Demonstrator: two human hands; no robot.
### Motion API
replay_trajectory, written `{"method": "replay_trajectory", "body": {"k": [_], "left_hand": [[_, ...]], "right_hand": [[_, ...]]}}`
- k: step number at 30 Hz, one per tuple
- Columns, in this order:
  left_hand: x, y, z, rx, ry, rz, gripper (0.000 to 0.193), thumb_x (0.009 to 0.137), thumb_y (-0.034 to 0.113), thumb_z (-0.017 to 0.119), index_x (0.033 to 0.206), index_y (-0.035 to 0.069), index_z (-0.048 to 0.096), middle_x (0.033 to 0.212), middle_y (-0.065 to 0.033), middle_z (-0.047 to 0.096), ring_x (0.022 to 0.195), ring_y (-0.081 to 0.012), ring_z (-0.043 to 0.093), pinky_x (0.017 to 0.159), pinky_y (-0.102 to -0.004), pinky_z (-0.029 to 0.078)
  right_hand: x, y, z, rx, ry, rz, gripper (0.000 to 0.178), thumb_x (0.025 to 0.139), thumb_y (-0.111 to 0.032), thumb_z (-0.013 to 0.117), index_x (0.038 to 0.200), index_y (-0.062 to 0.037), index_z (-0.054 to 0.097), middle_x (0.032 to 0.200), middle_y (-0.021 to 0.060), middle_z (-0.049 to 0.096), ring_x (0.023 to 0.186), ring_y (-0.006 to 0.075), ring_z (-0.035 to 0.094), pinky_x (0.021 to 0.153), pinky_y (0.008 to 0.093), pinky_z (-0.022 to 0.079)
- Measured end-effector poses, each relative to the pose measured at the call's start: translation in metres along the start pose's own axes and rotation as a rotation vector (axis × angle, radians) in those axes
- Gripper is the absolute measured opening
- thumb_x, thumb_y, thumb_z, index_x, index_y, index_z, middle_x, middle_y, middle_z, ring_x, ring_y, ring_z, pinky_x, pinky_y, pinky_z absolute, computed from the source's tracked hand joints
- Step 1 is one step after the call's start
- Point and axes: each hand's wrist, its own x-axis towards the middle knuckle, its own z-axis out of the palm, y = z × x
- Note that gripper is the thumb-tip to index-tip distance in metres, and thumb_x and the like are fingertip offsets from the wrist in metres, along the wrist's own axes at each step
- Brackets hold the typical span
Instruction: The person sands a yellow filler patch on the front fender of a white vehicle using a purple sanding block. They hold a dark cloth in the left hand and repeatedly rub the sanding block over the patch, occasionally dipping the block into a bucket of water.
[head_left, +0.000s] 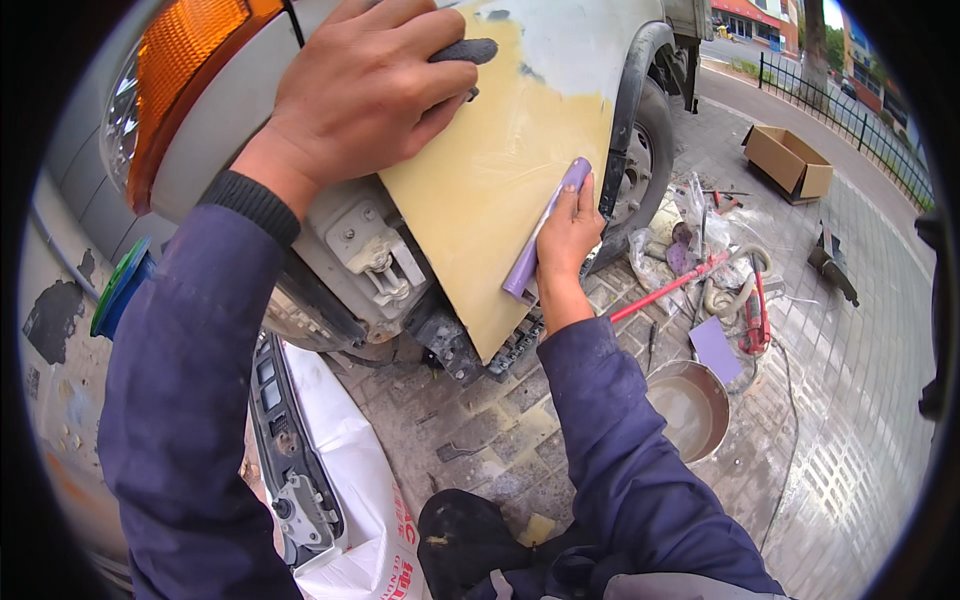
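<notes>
My right hand [568, 238] is closed round a long purple sanding block [522, 270], apparently wrapped in sandpaper. The block lies against a vehicle body panel [480, 200] spread with yellow filler, near the panel's right edge. Higher up, on the left, my left hand [375, 95] is curled round a dark grey piece [465, 50]. Only the rounded end of that piece shows past the fingers, so its kind cannot be made out. Left of this hand sits an orange lamp [200, 70]; a metal bracket [370, 250] shows below my wrist.
Behind the panel is a wheel [645, 150]. A round pan of greyish liquid [690, 410], a purple sheet [715, 350], a red tool [755, 325] and plastic bags lie on the paving at right. A cardboard box [788, 165] stands beyond. A white sack [340, 430] lies below left.
</notes>
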Motion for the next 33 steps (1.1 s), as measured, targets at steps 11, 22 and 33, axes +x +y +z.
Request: {"method": "replay_trajectory", "body": {"k": [11, 22, 33], "left_hand": [[0.002, 0.002, -0.005, -0.021, 0.0, -0.013, 0.012, 0.08, 0.022, 0.082, 0.076, 0.018, 0.071, 0.089, -0.0017, 0.061, 0.09, -0.0227, 0.064, 0.087, -0.0396, 0.052], [-0.001, 0.001, -0.007, -0.008, -0.012, 0.008, 0.013, 0.082, 0.021, 0.08, 0.076, 0.017, 0.07, 0.089, -0.001, 0.061, 0.09, -0.0219, 0.063, 0.086, -0.0397, 0.05], [-0.005, -0.002, -0.004, -0.031, 0.029, 0.0, 0.012, 0.081, 0.02, 0.079, 0.077, 0.017, 0.068, 0.091, -0.0008, 0.06, 0.092, -0.0219, 0.063, 0.085, -0.0391, 0.05]], "right_hand": [[-0.049, -0.023, 0.009, -0.22, -0.01, -0.252, 0.053, 0.114, -0.027, 0.061, 0.164, -0.0105, 0.058, 0.144, 0.0309, 0.05, 0.133, 0.0448, 0.047, 0.119, 0.0542, 0.037], [-0.089, -0.048, 0.012, -0.32, -0.095, -0.38, 0.051, 0.116, -0.022, 0.058, 0.165, -0.0078, 0.056, 0.151, 0.0316, 0.045, 0.141, 0.0446, 0.045, 0.124, 0.0521, 0.035], [-0.102, -0.043, 0.005, -0.225, -0.138, -0.34, 0.053, 0.114, -0.022, 0.061, 0.164, -0.0058, 0.057, 0.157, 0.0306, 0.047, 0.138, 0.0434, 0.043, 0.121, 0.0511, 0.035]]}}
